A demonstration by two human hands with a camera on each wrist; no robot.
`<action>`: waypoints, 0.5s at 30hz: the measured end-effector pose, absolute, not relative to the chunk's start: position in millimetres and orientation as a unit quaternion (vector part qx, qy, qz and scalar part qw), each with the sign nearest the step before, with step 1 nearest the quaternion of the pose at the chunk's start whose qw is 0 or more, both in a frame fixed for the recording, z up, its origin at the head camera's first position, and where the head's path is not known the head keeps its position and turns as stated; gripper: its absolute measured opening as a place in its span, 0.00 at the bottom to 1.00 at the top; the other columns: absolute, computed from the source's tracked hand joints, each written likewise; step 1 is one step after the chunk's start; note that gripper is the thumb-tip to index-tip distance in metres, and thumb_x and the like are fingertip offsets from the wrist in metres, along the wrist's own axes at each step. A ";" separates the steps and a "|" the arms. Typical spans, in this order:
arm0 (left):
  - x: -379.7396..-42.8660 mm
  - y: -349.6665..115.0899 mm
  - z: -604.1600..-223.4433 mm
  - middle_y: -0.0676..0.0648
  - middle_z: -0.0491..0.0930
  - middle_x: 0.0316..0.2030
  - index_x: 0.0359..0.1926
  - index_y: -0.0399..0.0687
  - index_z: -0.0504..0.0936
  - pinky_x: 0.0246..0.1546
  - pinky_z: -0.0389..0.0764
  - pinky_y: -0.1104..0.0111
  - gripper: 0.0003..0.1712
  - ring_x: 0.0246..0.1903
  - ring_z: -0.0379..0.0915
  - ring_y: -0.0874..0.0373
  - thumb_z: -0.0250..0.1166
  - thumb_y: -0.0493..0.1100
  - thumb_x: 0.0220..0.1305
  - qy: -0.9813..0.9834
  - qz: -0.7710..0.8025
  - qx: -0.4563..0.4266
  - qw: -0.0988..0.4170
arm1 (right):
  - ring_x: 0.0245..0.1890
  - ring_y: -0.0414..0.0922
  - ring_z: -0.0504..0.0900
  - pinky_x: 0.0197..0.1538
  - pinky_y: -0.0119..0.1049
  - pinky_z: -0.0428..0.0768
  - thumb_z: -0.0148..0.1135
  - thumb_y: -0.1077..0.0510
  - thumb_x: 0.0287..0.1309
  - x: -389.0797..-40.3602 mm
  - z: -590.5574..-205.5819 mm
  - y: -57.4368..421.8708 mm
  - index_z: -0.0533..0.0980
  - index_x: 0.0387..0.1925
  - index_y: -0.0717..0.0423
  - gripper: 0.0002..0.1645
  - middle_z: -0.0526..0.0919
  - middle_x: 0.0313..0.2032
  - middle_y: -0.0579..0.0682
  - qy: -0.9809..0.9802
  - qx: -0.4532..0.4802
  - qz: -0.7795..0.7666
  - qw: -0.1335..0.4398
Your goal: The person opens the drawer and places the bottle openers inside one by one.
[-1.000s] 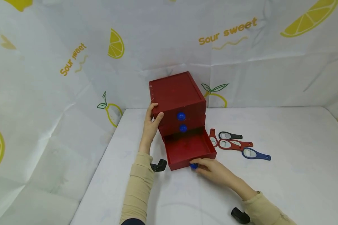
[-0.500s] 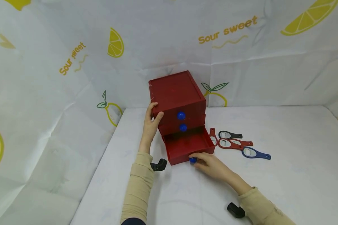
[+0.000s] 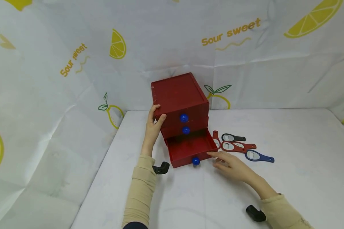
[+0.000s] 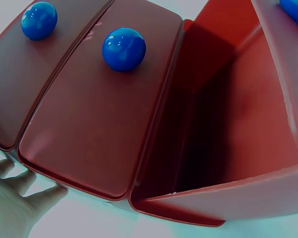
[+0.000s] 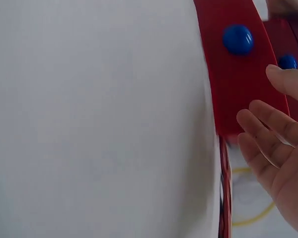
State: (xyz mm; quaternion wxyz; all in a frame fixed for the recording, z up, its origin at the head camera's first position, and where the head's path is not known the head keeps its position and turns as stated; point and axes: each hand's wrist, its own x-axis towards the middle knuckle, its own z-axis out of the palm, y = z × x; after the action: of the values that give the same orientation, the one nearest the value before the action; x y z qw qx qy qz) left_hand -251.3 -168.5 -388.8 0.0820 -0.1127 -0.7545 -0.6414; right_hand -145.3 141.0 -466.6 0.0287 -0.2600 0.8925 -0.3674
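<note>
A red cabinet (image 3: 177,92) with blue knobs has its bottom drawer (image 3: 180,161) pulled out, its inside bare. My left hand (image 3: 152,130) braces the cabinet's left front corner, thumb by the front edge. The left wrist view shows its fingers (image 4: 42,201) stretched out against the side wall. Just right of the drawer's knob (image 3: 196,161), my right hand (image 3: 232,165) holds nothing. Its index fingertip is right at the drawer's front right corner; in the right wrist view the fingers (image 5: 260,131) are loosely bent and apart from the knob.
Several bottle openers lie right of the cabinet: an upright red one (image 3: 216,136), a black one (image 3: 239,138), overlapping red ones (image 3: 246,146) and a blue one (image 3: 265,158). A white sheet with printed lemons (image 3: 172,47) hangs close behind the cabinet.
The bottom drawer slid partway inward, pushed by my right hand at its knob. That hand has since let go of the knob and moved right. My left hand stays on the cabinet.
</note>
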 end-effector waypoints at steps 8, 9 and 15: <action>-259.5 -170.3 -398.1 0.53 0.60 0.66 0.60 0.71 0.62 0.55 0.72 0.54 0.28 0.60 0.61 0.52 0.58 0.60 0.61 -0.753 -0.641 -0.117 0.091 | 0.43 0.50 0.80 0.43 0.38 0.80 0.63 0.59 0.56 -147.2 -465.5 198.6 0.74 0.54 0.56 0.23 0.80 0.49 0.51 0.917 -0.220 -0.327 -0.069; -259.1 -170.2 -397.3 0.53 0.60 0.66 0.61 0.69 0.62 0.56 0.72 0.54 0.27 0.60 0.61 0.52 0.58 0.58 0.62 -0.753 -0.642 -0.117 0.088 | 0.42 0.50 0.80 0.42 0.38 0.80 0.63 0.59 0.56 -146.7 -465.2 204.8 0.74 0.53 0.56 0.22 0.80 0.48 0.51 0.921 -0.213 -0.315 -0.080; -247.7 -167.8 -382.7 0.47 0.58 0.67 0.63 0.60 0.61 0.57 0.71 0.54 0.27 0.61 0.60 0.49 0.57 0.51 0.65 -0.750 -0.647 -0.115 0.076 | 0.44 0.57 0.75 0.44 0.52 0.75 0.65 0.58 0.53 -143.0 -463.0 237.8 0.74 0.51 0.59 0.22 0.78 0.46 0.61 0.943 -0.159 -0.281 -0.079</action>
State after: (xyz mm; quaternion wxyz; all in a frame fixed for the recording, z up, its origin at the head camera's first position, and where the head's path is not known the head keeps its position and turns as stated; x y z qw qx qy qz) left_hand -247.7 -167.8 -382.7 0.0755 -0.1147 -0.7501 -0.6469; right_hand -143.0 237.8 -463.0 -0.0793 -0.1594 0.9429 -0.2814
